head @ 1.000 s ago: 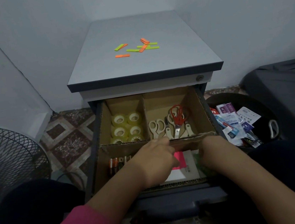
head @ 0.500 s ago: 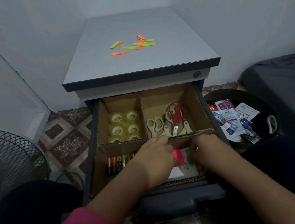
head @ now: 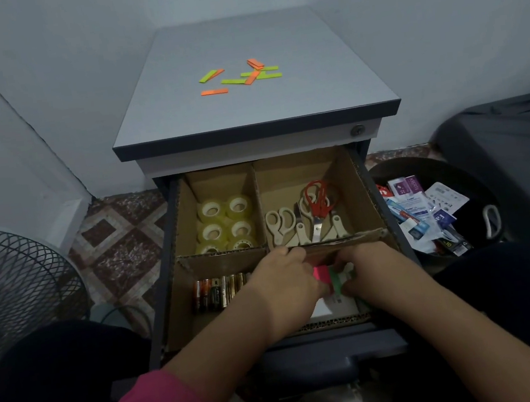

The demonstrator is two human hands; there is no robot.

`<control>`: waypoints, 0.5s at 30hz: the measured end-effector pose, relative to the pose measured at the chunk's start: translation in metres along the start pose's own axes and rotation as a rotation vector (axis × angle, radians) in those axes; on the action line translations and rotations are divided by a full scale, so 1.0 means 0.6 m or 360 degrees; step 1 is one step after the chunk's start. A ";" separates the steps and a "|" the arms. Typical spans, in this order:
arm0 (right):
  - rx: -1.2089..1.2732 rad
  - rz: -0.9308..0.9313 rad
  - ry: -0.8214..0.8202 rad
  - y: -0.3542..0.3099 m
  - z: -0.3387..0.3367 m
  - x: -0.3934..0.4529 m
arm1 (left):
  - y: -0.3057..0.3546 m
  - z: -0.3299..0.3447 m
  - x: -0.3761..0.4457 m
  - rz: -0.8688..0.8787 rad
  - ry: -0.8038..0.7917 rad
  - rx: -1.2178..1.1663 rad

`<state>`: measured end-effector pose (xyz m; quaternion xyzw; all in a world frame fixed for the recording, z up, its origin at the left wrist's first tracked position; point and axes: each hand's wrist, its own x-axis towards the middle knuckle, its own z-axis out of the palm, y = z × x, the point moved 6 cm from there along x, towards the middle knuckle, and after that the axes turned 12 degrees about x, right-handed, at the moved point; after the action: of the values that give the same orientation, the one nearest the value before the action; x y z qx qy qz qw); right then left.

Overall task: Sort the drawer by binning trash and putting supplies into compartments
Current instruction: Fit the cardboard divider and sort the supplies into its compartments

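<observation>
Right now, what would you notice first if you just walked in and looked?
Two hands, the left hand and right hand, meet over bright pink and green notes in the drawer's front right compartment. Behind them lie a red scissors among beige ones and tape rolls to the left. Orange and green strips sit scattered on the cabinet top.
</observation>
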<state>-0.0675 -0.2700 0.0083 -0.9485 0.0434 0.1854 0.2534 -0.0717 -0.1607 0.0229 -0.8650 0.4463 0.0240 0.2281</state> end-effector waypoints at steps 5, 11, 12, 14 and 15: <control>-0.0010 -0.0036 0.0037 -0.001 0.000 0.001 | 0.000 0.000 -0.001 0.0000 0.0007 0.0004; -0.0013 -0.0036 0.0032 -0.001 0.001 0.001 | 0.002 -0.001 -0.002 0.0007 0.0025 0.0020; -0.0016 -0.0033 0.0029 -0.001 0.001 0.001 | 0.002 -0.001 -0.002 0.0005 0.0030 0.0011; -0.0007 -0.0028 0.0025 0.000 0.001 0.003 | 0.000 -0.002 -0.002 0.0000 0.0042 -0.0012; 0.0004 -0.0029 0.0025 0.000 0.001 0.004 | 0.000 -0.002 -0.002 0.0000 0.0049 -0.0014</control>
<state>-0.0656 -0.2697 0.0073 -0.9499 0.0368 0.1754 0.2560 -0.0726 -0.1606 0.0244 -0.8663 0.4496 0.0127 0.2172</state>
